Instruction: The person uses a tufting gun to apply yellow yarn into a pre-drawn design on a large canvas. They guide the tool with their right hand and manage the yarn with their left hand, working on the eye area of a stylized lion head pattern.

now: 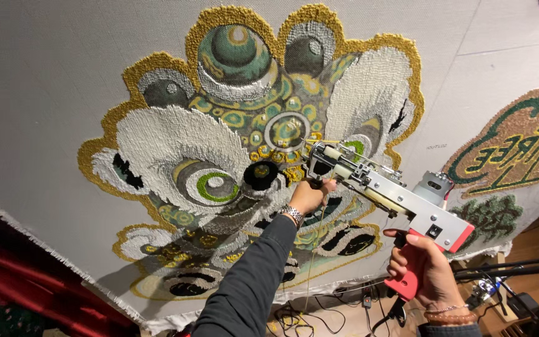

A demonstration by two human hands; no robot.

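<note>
Tufting gun [387, 193], a silver metal tool with a red handle, is held up against a stretched grey backing cloth [51, 93], its nose pressed to the cloth near the centre of a half-finished lion-dance head design [244, 143]. That design is worked in cream, gold, green and black yarn, with a large round eye ringed in green to the left of the gun's tip and a black pompom-like nose just beside it. The right hand [422, 265] is clenched around the red pistol handle at the lower rear of the gun, a thin bracelet at the wrist. The left hand [310, 196], in a dark grey sleeve with a metal watch band, is closed around the front handle under the nose of the gun, right against the cloth. A thin yellow yarn strand [313, 249] hangs down from the front of the gun past the left forearm. To the right, on a neighbouring part of the cloth, sits another tufted piece [519, 143] in green, gold and rust with lettering, seen at an angle. Below the frame's lower edge, black cables [319, 315] lie on the floor, and a red drape [26, 274] shows at lower left.
</note>
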